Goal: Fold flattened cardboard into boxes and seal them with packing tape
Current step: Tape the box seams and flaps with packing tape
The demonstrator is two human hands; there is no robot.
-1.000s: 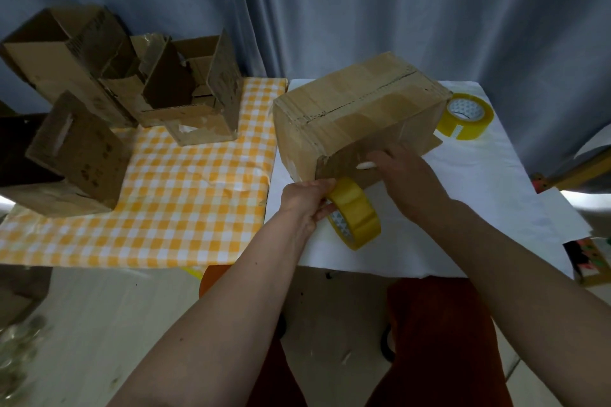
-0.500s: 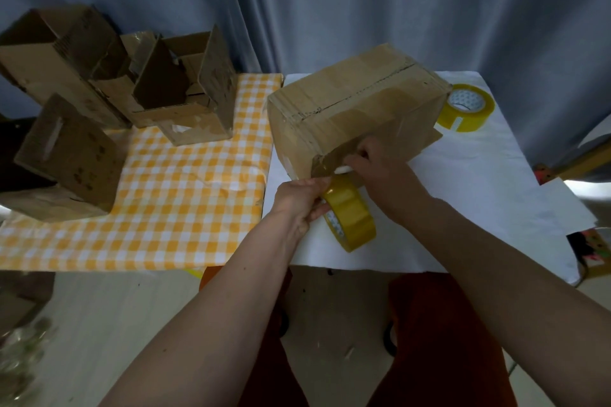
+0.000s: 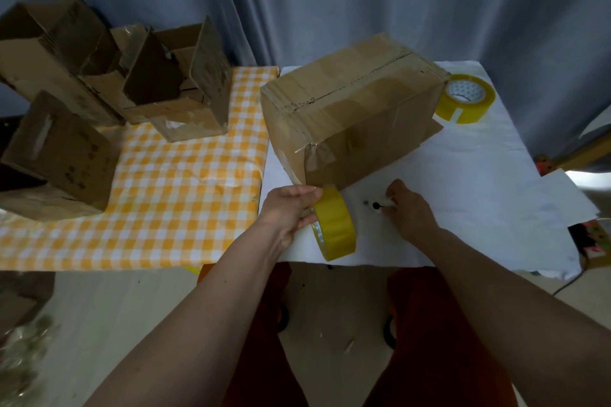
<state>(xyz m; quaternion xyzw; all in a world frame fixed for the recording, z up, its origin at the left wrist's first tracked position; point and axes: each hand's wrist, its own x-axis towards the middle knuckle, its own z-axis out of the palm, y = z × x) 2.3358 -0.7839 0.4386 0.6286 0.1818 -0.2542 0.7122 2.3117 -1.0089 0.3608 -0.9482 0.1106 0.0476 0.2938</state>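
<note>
A closed cardboard box [image 3: 357, 109] lies tilted on the white-covered table [image 3: 469, 175], with tape along its top seam and down its near end. My left hand [image 3: 291, 211] grips a yellow packing tape roll [image 3: 335, 228] just below the box's near corner. A strip of tape seems to run from the roll up to that corner. My right hand [image 3: 410, 208] rests on the table to the right of the roll. It pinches a small white tool with a black knob [image 3: 378, 205].
A second yellow tape roll [image 3: 466, 97] lies behind the box at the right. Several open and half-folded cardboard boxes [image 3: 172, 89] stand on the orange checked cloth [image 3: 185, 195] at the left. Loose white sheets [image 3: 558, 208] hang over the right edge. A grey curtain is behind.
My right hand came off the box's near end and dropped to the table with the small tool. My left hand and the roll moved slightly down and away from the box.
</note>
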